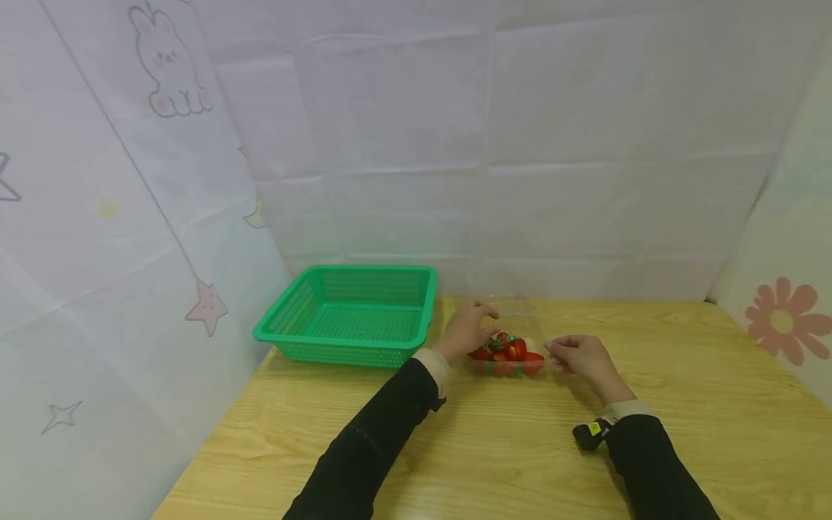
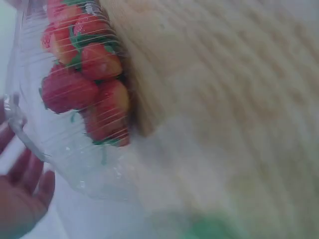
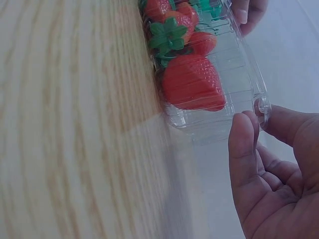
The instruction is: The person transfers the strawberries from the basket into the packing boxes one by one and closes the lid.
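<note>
A clear plastic box [image 1: 513, 368] sits on the table with several red strawberries [image 1: 500, 347] inside, some with green leaf caps. At its left end is my left hand [image 1: 464, 332], thumb and forefinger apart over the box. The left wrist view shows those fingers loosely bent beside the clear rim [image 2: 32, 144]. My right hand [image 1: 581, 355] pinches the rim's right corner between thumb and forefinger, its other fingers curled in the right wrist view. A large strawberry [image 3: 193, 83] lies nearest that corner.
A green plastic basket [image 1: 422, 325] with perforated sides stands left of the box. Behind the box, a clear plastic flap [image 1: 510, 306] reaches toward the white sheet [image 1: 585, 217] that hangs along the table's back edge. The wooden table [image 1: 507, 462] extends in front.
</note>
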{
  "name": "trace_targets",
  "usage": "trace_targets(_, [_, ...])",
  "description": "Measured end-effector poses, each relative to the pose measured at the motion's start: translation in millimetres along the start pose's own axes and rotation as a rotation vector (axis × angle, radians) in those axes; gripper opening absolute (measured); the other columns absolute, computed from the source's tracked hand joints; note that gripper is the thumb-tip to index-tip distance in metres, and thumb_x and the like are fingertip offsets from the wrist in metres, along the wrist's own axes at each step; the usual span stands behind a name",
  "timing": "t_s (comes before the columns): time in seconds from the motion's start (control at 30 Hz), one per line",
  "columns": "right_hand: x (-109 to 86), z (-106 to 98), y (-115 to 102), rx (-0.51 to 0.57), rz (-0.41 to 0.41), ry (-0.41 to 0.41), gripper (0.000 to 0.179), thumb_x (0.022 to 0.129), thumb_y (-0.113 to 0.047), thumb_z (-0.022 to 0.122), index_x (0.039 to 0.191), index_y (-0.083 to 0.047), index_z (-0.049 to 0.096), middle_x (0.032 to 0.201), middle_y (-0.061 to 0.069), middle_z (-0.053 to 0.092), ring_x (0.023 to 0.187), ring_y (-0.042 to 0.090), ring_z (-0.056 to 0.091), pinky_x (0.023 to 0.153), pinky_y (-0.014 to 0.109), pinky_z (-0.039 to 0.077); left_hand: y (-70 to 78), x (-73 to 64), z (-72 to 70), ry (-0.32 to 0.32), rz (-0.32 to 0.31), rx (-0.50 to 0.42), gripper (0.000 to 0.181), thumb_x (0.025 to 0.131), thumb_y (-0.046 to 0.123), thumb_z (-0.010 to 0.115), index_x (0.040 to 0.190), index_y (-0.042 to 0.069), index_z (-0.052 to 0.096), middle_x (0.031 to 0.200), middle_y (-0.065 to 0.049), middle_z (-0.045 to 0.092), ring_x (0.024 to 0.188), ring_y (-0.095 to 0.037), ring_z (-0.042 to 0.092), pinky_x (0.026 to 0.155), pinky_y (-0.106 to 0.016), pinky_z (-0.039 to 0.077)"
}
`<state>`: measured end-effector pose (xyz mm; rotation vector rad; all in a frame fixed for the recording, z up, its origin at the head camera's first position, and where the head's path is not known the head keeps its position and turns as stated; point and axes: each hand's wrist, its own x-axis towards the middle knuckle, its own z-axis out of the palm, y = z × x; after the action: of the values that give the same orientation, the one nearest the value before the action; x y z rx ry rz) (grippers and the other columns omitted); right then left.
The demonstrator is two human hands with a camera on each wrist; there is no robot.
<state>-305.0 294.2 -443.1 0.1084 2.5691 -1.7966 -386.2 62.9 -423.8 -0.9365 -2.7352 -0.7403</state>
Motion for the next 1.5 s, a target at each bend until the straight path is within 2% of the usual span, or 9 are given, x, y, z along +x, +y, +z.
trace_targets(0.1, [0.0,-1.4,0.4,-0.003,0.005,0.003,0.045,0.099,-0.024,0.060,0.121,0.014,0.055,0.089,0.009,0.066,0.076,0.018,0.067,0.070,0.034,0.058,-5.7,-0.7,2.2,0.101,-0.128,-0.082,0.034,0.093,0.033,0.067,0.123,0.016,0.064,0.124,-0.005,0.050,0.104,-0.021,0.057,0.082,-0.030,0.050])
trace_targets(0.17, [0.0,-1.6,0.7,-0.001,0.008,0.003,0.044,0.099,-0.024,0.060,0.121,0.014,0.055,0.089,0.009,0.066,0.077,0.018,0.067,0.070,0.034,0.058,-8.4,-0.2,5.6,0.134,-0.213,-0.132,0.041,0.093,0.038,0.066,0.128,0.017,0.060,0.130,-0.005,0.047,0.112,-0.023,0.053,0.087,-0.034,0.049])
trace_targets(0.33, [0.1,-0.7,0.5,0.002,0.009,0.009,0.042,0.099,-0.022,0.060,0.120,0.014,0.055,0.088,0.010,0.066,0.077,0.020,0.067,0.069,0.033,0.058,-13.0,3.7,13.1,0.173,-0.399,-0.319,0.058,0.093,0.041,0.066,0.140,0.013,0.048,0.141,-0.016,0.037,0.125,-0.033,0.044,0.095,-0.044,0.045])
trace_targets(0.5, [0.2,-0.2,-1.3,0.000,0.007,0.009,0.042,0.099,-0.022,0.060,0.120,0.014,0.055,0.088,0.009,0.066,0.078,0.021,0.067,0.070,0.034,0.058,-18.9,9.6,17.4,0.191,-0.505,-0.490,0.061,0.096,0.034,0.063,0.146,0.009,0.040,0.143,-0.021,0.037,0.125,-0.038,0.045,0.092,-0.049,0.046])
trace_targets(0.7, [0.5,-0.5,-1.3,0.008,0.003,-0.003,0.044,0.098,-0.024,0.061,0.120,0.014,0.056,0.089,0.010,0.065,0.080,0.022,0.067,0.071,0.035,0.058,-27.1,11.6,21.6,0.199,-0.523,-0.680,0.058,0.101,0.020,0.056,0.150,0.003,0.031,0.136,-0.024,0.047,0.105,-0.035,0.059,0.078,-0.043,0.050])
trace_targets(0.8, [0.3,-0.3,-1.6,0.005,0.003,-0.005,0.044,0.099,-0.024,0.061,0.120,0.014,0.056,0.089,0.010,0.066,0.080,0.022,0.067,0.071,0.034,0.057,-30.8,9.7,24.5,0.210,-0.522,-0.695,0.056,0.101,0.017,0.056,0.150,0.003,0.031,0.136,-0.023,0.048,0.111,-0.034,0.057,0.084,-0.042,0.050])
trace_targets(0.97, [0.0,0.2,-2.0,0.001,-0.003,0.004,0.043,0.099,-0.022,0.061,0.119,0.015,0.056,0.088,0.012,0.066,0.079,0.022,0.067,0.069,0.034,0.058,-37.0,7.7,29.6,0.235,-0.490,-0.744,0.054,0.100,0.010,0.054,0.150,0.004,0.031,0.144,-0.024,0.039,0.125,-0.038,0.047,0.094,-0.046,0.047])
trace_targets(1.27, [0.5,-1.4,-1.4,0.014,0.006,0.002,0.043,0.098,-0.023,0.061,0.119,0.014,0.056,0.091,0.012,0.066,0.078,0.019,0.067,0.069,0.033,0.058,-35.6,8.8,27.1,0.328,-0.453,-0.848,0.052,0.096,-0.009,0.050,0.145,-0.003,0.035,0.140,-0.027,0.043,0.123,-0.038,0.049,0.096,-0.044,0.047])
trace_targets(1.5, [1.2,-1.4,-0.5,0.009,0.012,0.003,0.044,0.098,-0.024,0.062,0.119,0.014,0.056,0.091,0.011,0.066,0.078,0.019,0.067,0.070,0.033,0.058,-33.2,6.0,26.1,0.367,-0.471,-0.835,0.053,0.094,-0.012,0.048,0.144,-0.002,0.037,0.138,-0.025,0.046,0.119,-0.035,0.052,0.094,-0.040,0.049])
